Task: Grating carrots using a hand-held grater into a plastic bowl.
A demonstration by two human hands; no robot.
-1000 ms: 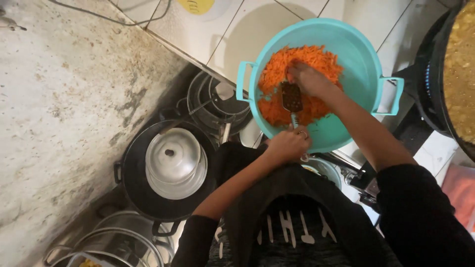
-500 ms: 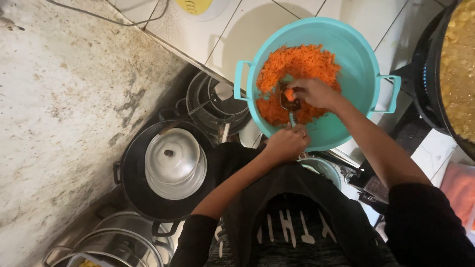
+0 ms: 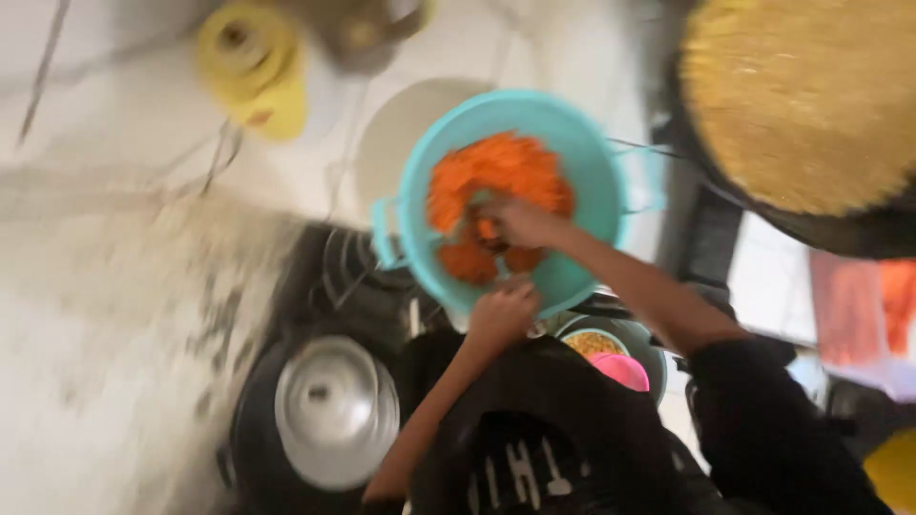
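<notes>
Frame is motion-blurred, detail is limited: round turquoise plastic basin with two side handles [image 3: 582, 181] sits upper centre, over a white tiled surface [image 3: 143, 124], holding a heap of shredded orange carrot [image 3: 496, 176] that fills mostly the left and middle of the bowl; right hand [image 3: 520, 221] is inside the basin, resting on the carrot heap near its lower part, fingers curled inward, but blur hides whether they are clamped on anything, can't tell; left hand [image 3: 501, 313] is at the near rim of the basin, fingers folded against the edge, looks like a closed grasp on the rim though the contact line is smeared; both forearms come up from bottom of frame, right one in a black sleeve [image 3: 763, 420]; person wears a black apron with white utensil print [image 3: 534, 458]; lower left, a round metal lid with a knob [image 3: 334, 410] lies on a dark pot [image 3: 253, 429], well apart from the basin; just below the basin, a small bowl with yellow grains [image 3: 593, 341] and a pink round item [image 3: 622, 370] touching it; upper right, a large dark pan full of yellow grain [image 3: 801, 95]; upper left, a yellow round object [image 3: 253, 57] on the tiles
</notes>
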